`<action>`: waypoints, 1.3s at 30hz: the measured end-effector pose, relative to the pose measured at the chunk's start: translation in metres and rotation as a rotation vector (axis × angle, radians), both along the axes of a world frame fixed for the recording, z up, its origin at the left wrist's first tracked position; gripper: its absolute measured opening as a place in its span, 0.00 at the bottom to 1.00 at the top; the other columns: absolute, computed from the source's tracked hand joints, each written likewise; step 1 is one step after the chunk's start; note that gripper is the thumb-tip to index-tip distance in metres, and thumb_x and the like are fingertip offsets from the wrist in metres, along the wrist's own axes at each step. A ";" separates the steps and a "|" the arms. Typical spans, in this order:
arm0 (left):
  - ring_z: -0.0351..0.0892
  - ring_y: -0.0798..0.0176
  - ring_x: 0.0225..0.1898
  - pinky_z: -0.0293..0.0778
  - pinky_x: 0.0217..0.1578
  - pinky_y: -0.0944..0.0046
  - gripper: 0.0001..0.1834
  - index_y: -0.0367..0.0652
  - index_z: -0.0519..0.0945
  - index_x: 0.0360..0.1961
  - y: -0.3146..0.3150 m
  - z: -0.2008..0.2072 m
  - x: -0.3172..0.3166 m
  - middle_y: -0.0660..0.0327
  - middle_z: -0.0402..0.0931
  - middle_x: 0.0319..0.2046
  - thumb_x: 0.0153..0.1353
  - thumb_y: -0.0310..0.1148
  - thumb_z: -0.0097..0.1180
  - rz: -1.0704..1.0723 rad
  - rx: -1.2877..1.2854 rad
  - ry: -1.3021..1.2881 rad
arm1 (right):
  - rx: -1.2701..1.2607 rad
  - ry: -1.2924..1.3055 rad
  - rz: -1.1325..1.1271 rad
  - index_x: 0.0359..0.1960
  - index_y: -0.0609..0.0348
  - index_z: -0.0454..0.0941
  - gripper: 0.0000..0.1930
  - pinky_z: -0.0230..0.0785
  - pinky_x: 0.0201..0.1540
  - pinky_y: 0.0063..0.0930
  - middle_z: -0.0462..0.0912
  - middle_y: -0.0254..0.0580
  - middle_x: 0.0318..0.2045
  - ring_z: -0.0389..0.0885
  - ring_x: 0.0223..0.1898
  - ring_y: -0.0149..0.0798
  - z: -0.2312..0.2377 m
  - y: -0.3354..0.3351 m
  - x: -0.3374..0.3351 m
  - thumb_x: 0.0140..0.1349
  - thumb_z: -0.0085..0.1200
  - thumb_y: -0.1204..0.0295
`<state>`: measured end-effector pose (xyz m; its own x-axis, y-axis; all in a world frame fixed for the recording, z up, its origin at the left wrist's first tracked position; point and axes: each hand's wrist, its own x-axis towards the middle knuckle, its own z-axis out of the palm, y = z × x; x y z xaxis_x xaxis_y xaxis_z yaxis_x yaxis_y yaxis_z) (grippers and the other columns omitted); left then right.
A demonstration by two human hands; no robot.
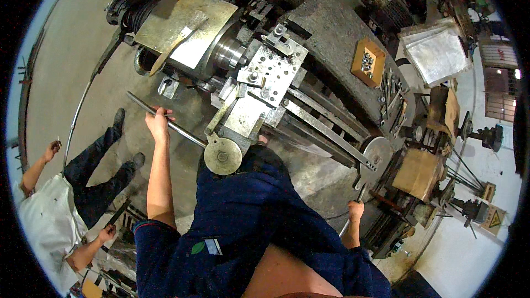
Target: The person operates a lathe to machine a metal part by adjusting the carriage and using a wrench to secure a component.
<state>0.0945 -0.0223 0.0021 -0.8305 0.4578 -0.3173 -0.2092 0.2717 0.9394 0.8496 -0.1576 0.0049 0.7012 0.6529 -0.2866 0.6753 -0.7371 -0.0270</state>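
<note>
A long steel lever bar [185, 133] slants out from a round metal disc [223, 156] on the front of a lathe-like machine. My left hand [158, 123] is closed around this bar near its outer end. Off to the right, my right hand [355, 209] grips another metal handle [361, 192], below a second round disc [377, 153] on the machine. Between the two, a drilled metal carriage plate [274, 72] carries clamped tool blocks. Left of the plate sits a shiny cylindrical chuck [227, 53]; what is held in it, if anything, I cannot make out.
A metal cover [187, 25] with a wooden-handled tool on it tops the headstock. A tan box [368, 62] of small metal parts and several wrenches [392, 102] lie on the dark bench. At left, a person in a white shirt [52, 209] stands nearby.
</note>
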 end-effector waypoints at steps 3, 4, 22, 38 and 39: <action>0.71 0.60 0.13 0.71 0.15 0.64 0.07 0.32 0.65 0.32 -0.002 -0.001 0.000 0.50 0.74 0.21 0.51 0.23 0.44 -0.036 -0.014 0.004 | -0.067 -0.101 0.306 0.25 0.63 0.75 0.11 0.69 0.33 0.32 0.78 0.46 0.21 0.78 0.27 0.45 -0.023 -0.013 0.029 0.39 0.53 0.69; 0.71 0.61 0.13 0.70 0.14 0.65 0.08 0.32 0.64 0.33 -0.004 -0.001 0.000 0.50 0.74 0.20 0.51 0.23 0.44 -0.028 -0.017 0.010 | 0.005 -0.006 0.218 0.24 0.63 0.74 0.10 0.68 0.31 0.31 0.78 0.43 0.20 0.77 0.25 0.43 -0.034 -0.018 0.039 0.39 0.54 0.70; 0.73 0.38 0.27 0.69 0.32 0.50 0.19 0.30 0.70 0.23 -0.016 -0.001 -0.009 0.42 0.73 0.20 0.52 0.41 0.51 -0.114 -0.413 0.480 | -0.371 -0.046 0.263 0.22 0.64 0.78 0.15 0.72 0.34 0.36 0.80 0.51 0.26 0.80 0.32 0.48 -0.039 -0.002 0.057 0.45 0.54 0.61; 0.78 0.49 0.27 0.71 0.27 0.54 0.20 0.40 0.75 0.42 0.020 0.116 0.118 0.52 0.78 0.29 0.54 0.44 0.52 -0.716 -0.065 0.526 | 0.356 0.100 0.567 0.41 0.66 0.75 0.20 0.68 0.28 0.29 0.79 0.49 0.24 0.77 0.25 0.38 0.100 0.156 -0.100 0.43 0.51 0.73; 0.78 0.49 0.27 0.71 0.27 0.54 0.21 0.39 0.75 0.42 0.029 0.115 0.126 0.52 0.78 0.28 0.54 0.44 0.52 -0.694 -0.031 0.584 | 0.179 0.113 0.485 0.46 0.68 0.73 0.25 0.65 0.49 0.31 0.77 0.55 0.43 0.76 0.44 0.46 0.125 0.183 -0.137 0.41 0.52 0.72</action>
<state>0.2204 0.0064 0.1166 -0.4034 0.9138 0.0470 0.5183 0.1858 0.8348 0.7127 0.0250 0.1302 0.2776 0.9403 -0.1970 0.9230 -0.3179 -0.2167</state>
